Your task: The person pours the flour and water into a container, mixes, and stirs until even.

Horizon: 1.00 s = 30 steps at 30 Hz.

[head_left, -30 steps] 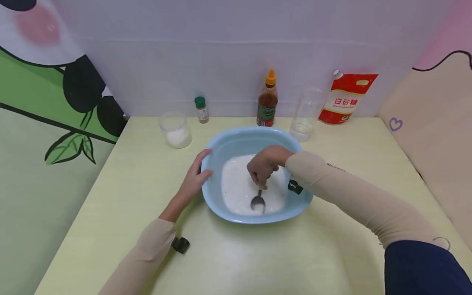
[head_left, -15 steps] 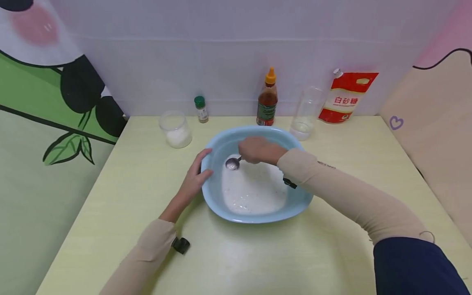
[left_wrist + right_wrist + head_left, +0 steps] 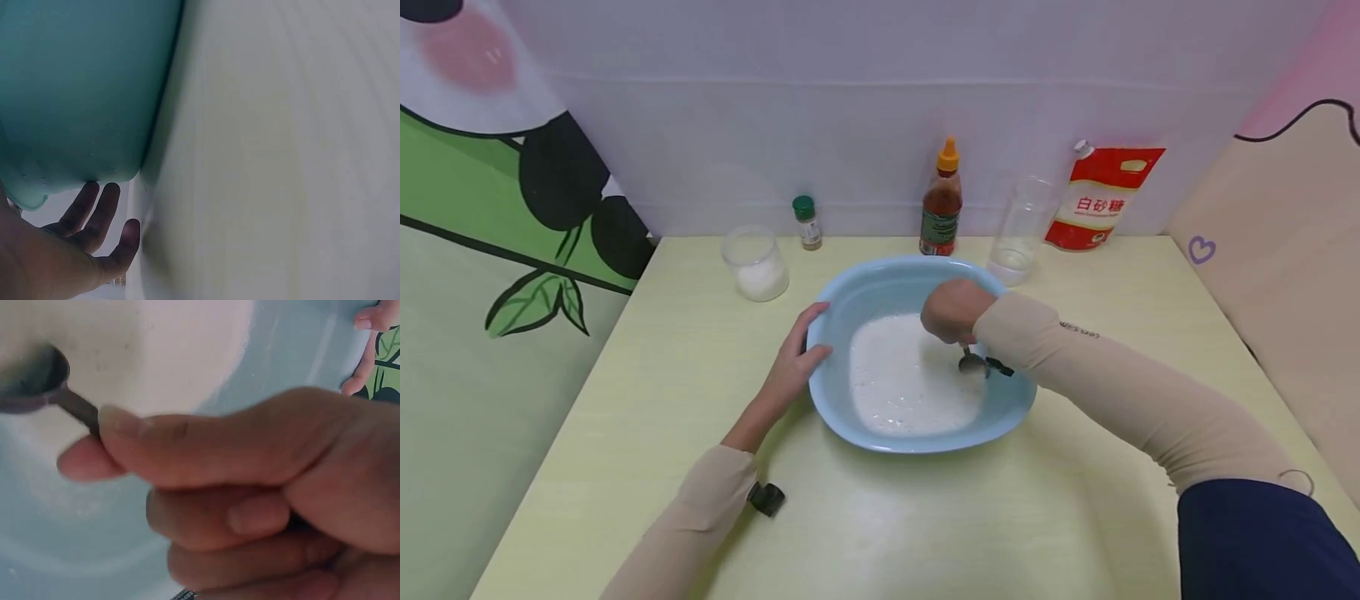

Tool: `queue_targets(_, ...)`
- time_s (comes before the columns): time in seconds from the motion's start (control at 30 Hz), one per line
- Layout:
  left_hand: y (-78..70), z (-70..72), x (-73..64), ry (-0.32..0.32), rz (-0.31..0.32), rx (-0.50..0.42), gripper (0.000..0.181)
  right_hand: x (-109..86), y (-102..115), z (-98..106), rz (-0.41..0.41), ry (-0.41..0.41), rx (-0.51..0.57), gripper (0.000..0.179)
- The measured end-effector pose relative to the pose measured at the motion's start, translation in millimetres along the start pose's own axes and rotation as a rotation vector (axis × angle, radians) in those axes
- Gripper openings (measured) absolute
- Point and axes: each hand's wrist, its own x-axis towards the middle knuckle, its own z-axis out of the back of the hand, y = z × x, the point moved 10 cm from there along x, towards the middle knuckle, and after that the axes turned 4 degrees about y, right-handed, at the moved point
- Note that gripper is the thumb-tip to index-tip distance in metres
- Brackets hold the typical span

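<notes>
A light blue basin (image 3: 925, 446) on the table holds a white liquid (image 3: 902, 375) with small bubbles. My right hand (image 3: 955, 311) is over it, pinching the handle of a small dark metal spoon (image 3: 972, 364) between thumb and index finger. The spoon's bowl is at the right side of the liquid. In the right wrist view, the spoon (image 3: 78, 409) points away from the thumb tip, its bowl partly blurred. My left hand (image 3: 793, 362) holds the basin's left rim, thumb over the edge. Several of its fingers lie under the rim outside in the left wrist view.
Along the back stand a glass (image 3: 760, 271) with white contents, a green-capped jar (image 3: 807, 223), an orange-capped sauce bottle (image 3: 942, 208), a tall clear glass (image 3: 1018, 233) with a little liquid, and a red-and-white pouch (image 3: 1097, 200). A wall rises behind them.
My right hand has carried the spoon from the liquid's near side to its back left, then across to the right. The left hand has stayed on the rim.
</notes>
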Motion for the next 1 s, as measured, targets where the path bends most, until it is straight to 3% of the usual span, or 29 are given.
queue_targets(0.03, 0.0, 0.3, -0.6, -0.003, 0.003, 0.002, 0.065, 3.1, 6, -8, 0.032, 0.085, -0.007, 0.012)
queue_targets(0.13, -0.3, 0.8, -2.0, -0.004, 0.008, 0.011, 0.065, 8.3, 36, -28, 0.260, 0.282, -0.162, 0.010)
queue_targets(0.2, -1.5, 0.3, -2.5, 0.002, 0.009, 0.009, 0.065, 9.1, 51, -34, 0.362, 0.362, -0.071, 0.018)
queue_targets(0.27, -2.0, 0.5, -2.5, 0.001, 0.012, 0.015, 0.065, 10.7, 64, -34, 0.439, 0.365, 0.008, 0.020)
queue_targets(0.37, -3.1, 0.8, -2.4, -0.003, 0.004, 0.013, 0.065, 14.3, 76, -25, 0.491, 0.277, 0.079, 0.022)
queue_targets(0.53, -6.4, -0.2, -1.0, -0.007, -0.013, 0.009, 0.064, 20.4, 72, 0, 0.448, 0.061, 0.116, 0.018)
queue_targets(0.63, -6.2, -1.2, -0.4, -0.005, -0.008, 0.005, 0.064, 24.0, 59, 18, 0.408, -0.101, 0.087, 0.018)
queue_targets(0.7, -3.9, -1.1, 0.4, -0.006, -0.002, 0.004, 0.064, 26.3, 45, 27, 0.340, -0.184, 0.067, 0.017)
queue_targets(0.87, -1.4, -1.4, 0.2, 0.001, 0.004, -0.009, 0.065, 18.7, 10, 36, 0.112, -0.283, 0.076, 0.018)
queue_targets(1.0, -1.4, -1.3, -0.4, 0.005, 0.009, -0.013, 0.065, 3.3, 7, 40, 0.092, -0.339, 0.023, 0.016)
